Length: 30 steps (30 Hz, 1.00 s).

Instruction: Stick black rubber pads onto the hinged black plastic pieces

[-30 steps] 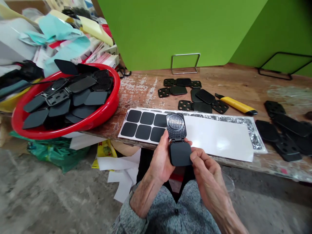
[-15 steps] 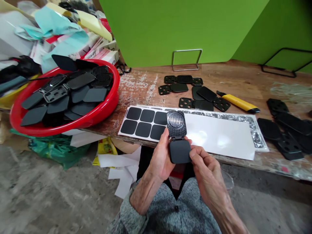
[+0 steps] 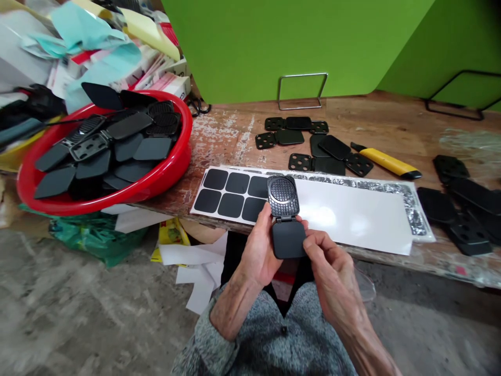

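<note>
Your left hand (image 3: pixel 258 253) is partly closed around the hinged black piece (image 3: pixel 288 239), its thumb lying along the left edge by the hinge and its other fingers mostly hidden underneath, with fingertips peeking out past the right side. Your right hand (image 3: pixel 326 261) is nearly closed, thumb and index finger pinching at the right edge of the piece's smooth lower panel; the remaining fingers curl in toward your palm.

Just beyond your hands, the sticker sheet (image 3: pixel 199 208) lies on the worktop (image 3: pixel 230 133), black rounded squares on its left part and a bare, glossy white stretch on its right. The piece's gridded upper panel overlaps your view of it. A silvery-patterned sheet (image 3: pixel 417 216) sticks out from under its far side and right end.

Farther back you have flat black pieces (image 3: pixel 289 137), some with round holes, and a yellow cutter (image 3: pixel 387 161) to their right. More black pieces (image 3: pixel 472 196) are heaped at the right. A wire stand (image 3: pixel 303 75) is in front of the green panel (image 3: pixel 297 42). On your left, the red basin (image 3: pixel 187 151) is piled with black parts (image 3: pixel 129 128).

The hinged black piece sits between your two hands, held up at the near edge of the worktop, its gridded panel pointing away from you.
</note>
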Available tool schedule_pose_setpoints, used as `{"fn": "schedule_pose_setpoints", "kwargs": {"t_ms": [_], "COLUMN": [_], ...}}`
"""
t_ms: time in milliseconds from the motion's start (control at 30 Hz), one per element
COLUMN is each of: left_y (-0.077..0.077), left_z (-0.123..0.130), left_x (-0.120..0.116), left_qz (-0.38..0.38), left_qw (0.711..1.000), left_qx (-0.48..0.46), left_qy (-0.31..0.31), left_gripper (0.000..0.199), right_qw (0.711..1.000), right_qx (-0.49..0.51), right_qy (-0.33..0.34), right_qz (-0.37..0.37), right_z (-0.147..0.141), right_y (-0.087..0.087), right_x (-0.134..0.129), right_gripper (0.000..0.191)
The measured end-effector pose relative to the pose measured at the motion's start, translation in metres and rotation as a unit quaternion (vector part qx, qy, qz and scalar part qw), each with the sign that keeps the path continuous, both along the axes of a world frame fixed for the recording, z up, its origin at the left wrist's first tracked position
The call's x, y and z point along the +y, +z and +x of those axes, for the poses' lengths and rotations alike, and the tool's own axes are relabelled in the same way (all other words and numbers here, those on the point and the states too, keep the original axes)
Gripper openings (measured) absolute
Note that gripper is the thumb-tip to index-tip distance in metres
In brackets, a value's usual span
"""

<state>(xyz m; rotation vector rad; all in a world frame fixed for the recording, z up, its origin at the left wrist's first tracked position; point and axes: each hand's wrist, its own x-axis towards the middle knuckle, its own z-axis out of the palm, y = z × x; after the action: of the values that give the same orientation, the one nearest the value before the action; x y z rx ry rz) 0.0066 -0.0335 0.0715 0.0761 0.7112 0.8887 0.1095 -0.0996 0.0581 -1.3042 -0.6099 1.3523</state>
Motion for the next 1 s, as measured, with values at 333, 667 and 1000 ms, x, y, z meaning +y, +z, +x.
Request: {"fn": "schedule_pose_setpoints", "kwargs": {"t_ms": [333, 667, 1000], "left_y": [-0.001, 0.007, 0.008], "left_z": [0.001, 0.01, 0.005], "left_x": [0.001, -0.008, -0.018], "left_qz": [-0.002, -0.065, -0.008], "left_qw": [1.0, 0.998, 0.996], "left_qx": [-0.015, -0.021, 0.031], "left_qy": [0.008, 0.012, 0.082], "left_gripper": [0.047, 0.061, 0.051], "right_qw": [0.999, 0.984, 0.979], "right_qx": [-0.044, -0.179, -0.203], "right_qy": [-0.005, -0.01, -0.024], "right_qz": [0.006, 0.018, 0.005], "right_z": [0.0, 0.005, 0.001], "right_y": [-0.003, -0.002, -0.02], "right_x": [0.001, -0.006, -0.009], "right_gripper": [0.022, 0.024, 0.05]}}
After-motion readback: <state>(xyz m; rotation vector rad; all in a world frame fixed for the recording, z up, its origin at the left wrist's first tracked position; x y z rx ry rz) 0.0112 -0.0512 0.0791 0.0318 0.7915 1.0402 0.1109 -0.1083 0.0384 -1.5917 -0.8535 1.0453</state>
